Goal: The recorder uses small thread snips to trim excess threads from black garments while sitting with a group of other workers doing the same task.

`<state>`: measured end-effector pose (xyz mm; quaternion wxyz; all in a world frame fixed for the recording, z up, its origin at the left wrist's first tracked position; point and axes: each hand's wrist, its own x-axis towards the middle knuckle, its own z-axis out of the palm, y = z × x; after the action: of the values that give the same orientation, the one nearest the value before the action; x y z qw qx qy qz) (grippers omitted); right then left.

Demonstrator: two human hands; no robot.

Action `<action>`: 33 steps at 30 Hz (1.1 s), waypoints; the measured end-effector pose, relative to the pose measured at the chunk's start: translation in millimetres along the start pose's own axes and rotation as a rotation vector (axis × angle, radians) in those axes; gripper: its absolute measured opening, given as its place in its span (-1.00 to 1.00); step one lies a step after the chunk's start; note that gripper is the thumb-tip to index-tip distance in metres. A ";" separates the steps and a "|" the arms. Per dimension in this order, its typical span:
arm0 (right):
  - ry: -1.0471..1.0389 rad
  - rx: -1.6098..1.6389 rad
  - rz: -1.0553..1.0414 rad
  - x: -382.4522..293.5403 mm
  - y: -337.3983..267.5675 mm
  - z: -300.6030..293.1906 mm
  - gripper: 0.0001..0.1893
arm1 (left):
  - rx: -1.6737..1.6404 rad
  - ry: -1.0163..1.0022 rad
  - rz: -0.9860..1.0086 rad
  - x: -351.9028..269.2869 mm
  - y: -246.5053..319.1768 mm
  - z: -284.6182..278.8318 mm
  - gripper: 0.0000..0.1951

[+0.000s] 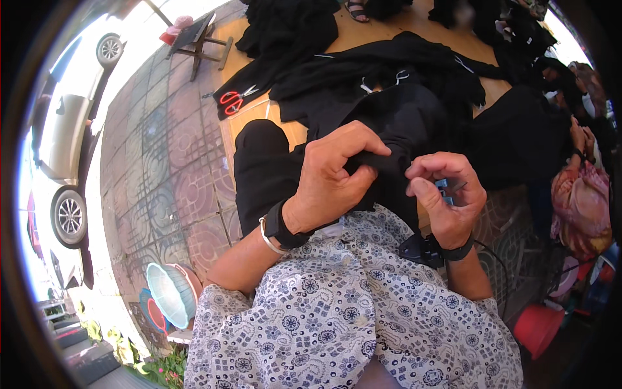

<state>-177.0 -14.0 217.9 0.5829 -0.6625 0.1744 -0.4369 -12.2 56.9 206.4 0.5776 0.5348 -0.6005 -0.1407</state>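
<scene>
Black cloth [413, 112] is spread over my lap and out in front of me. My left hand [335, 170] is at the cloth, its thumb and forefinger curled around a dark fold. To its right, my right hand [447, 194] is raised with the thumb and forefinger tips together; anything as thin as a needle or thread there is too small to make out. A small blue and metal tool [444, 190], possibly thread snips, sits inside its curled fingers. Scissors with red handles [232, 102] lie on black cloth ahead to the left.
A wooden board [384, 39] lies beneath the cloth. At right, a co-worker's hands [580, 138] are near more black fabric. A folding stool [194, 41] bears a pink hat [182, 25]. Plastic baskets [172, 294] stand at left, a red bucket [537, 328] at right. A car [68, 136] is parked beyond the paving.
</scene>
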 end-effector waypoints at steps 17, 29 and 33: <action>-0.274 -0.469 -0.208 29.5 0.0 5.7 -0.74 | -0.840 0.070 -0.444 -14.0 -17.7 11.6 -0.85; -0.110 -0.063 -0.029 49.4 -15.7 -18.3 -0.92 | -0.536 0.007 -0.499 -12.9 -13.2 0.0 -0.88; -0.148 -0.199 0.070 42.8 -7.9 -13.8 -0.85 | -0.558 0.031 -0.508 -11.4 -10.0 -0.2 -0.89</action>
<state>-166.1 -52.2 240.4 0.5407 -0.7409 0.1964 -0.3465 -10.0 62.3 192.3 0.6567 0.4907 -0.3787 -0.4296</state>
